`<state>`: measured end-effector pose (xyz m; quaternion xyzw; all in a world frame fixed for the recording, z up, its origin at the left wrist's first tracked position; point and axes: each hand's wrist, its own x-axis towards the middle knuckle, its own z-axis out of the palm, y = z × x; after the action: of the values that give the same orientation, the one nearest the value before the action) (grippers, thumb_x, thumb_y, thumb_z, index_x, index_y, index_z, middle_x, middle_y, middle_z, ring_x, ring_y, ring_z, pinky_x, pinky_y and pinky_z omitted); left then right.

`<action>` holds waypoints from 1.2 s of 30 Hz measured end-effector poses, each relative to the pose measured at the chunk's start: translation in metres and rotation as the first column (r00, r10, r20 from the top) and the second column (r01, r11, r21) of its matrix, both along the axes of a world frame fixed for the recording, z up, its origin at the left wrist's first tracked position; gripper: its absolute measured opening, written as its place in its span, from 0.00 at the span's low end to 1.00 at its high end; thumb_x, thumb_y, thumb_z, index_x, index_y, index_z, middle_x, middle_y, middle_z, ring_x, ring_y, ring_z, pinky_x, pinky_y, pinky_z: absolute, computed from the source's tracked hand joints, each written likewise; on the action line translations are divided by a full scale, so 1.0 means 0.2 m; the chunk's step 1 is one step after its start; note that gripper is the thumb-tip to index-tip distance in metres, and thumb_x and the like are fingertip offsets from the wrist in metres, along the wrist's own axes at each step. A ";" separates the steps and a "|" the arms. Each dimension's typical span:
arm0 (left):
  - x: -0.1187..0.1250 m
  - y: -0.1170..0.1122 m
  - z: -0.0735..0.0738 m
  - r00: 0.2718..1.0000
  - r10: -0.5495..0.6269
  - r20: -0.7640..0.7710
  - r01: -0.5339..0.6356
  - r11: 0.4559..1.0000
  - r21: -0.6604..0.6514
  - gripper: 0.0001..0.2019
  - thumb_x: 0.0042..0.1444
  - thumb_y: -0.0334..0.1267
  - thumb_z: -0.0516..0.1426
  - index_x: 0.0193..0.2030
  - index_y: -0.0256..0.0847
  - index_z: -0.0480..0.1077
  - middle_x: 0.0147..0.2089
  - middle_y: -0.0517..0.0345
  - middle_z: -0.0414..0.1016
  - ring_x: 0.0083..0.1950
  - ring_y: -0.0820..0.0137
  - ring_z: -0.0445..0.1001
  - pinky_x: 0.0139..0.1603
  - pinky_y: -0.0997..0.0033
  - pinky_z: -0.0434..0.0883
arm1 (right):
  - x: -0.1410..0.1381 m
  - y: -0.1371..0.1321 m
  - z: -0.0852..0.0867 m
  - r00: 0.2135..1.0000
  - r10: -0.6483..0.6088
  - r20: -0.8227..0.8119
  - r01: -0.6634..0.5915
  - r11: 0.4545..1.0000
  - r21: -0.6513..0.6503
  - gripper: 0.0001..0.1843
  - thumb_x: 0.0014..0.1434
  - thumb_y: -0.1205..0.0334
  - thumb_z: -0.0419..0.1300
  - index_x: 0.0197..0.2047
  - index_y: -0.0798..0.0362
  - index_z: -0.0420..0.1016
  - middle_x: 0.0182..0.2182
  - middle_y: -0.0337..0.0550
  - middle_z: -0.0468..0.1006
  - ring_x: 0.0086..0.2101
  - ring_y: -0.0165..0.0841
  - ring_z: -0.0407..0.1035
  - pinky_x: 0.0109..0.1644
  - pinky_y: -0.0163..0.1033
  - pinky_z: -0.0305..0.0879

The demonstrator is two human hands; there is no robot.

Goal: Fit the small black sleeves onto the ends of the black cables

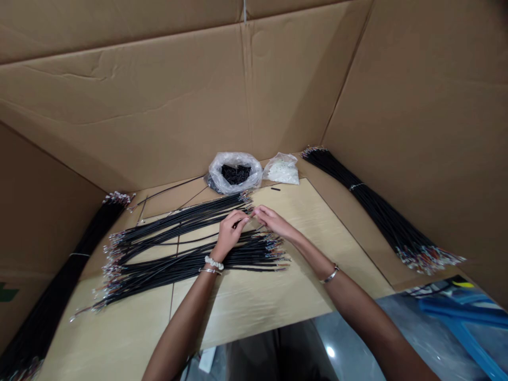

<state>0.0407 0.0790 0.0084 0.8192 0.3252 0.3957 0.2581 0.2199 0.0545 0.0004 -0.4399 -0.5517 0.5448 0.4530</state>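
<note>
My left hand (232,233) and my right hand (273,222) meet above a pale wooden board (254,301), fingertips nearly touching. Both pinch a thin black cable near the metal-tipped ends of the upper cable bunch (186,222). Whatever lies between the fingertips is mostly hidden. A second bunch of black cables (190,264) lies just below my hands, under my left wrist. A white beaded bracelet and a silver bangle circle my left wrist, and a silver bangle circles my right.
Cardboard walls surround the board. Tied black cable bundles (369,206) (79,248) lie at both sides. At the back sit a clear bag of black parts (234,173) and a bag of white parts (281,170). A polished floor and blue object (460,312) show bottom right.
</note>
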 end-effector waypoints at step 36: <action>-0.01 0.03 0.00 0.983 -0.022 0.182 0.088 0.927 -0.363 0.22 0.54 0.51 0.56 0.35 0.28 0.72 0.36 0.53 0.70 0.25 0.88 0.61 0.24 0.88 0.61 | -0.03 -0.02 0.04 0.925 0.045 -0.377 -0.075 0.995 -0.065 0.23 0.50 0.49 0.64 0.41 0.55 0.63 0.26 0.35 0.69 0.16 0.18 0.44 0.19 0.30 0.34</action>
<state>0.0384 0.0846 0.0082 0.7267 0.3471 0.3902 0.4462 0.2134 0.0502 0.0077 -0.3281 -0.4464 0.6538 0.5154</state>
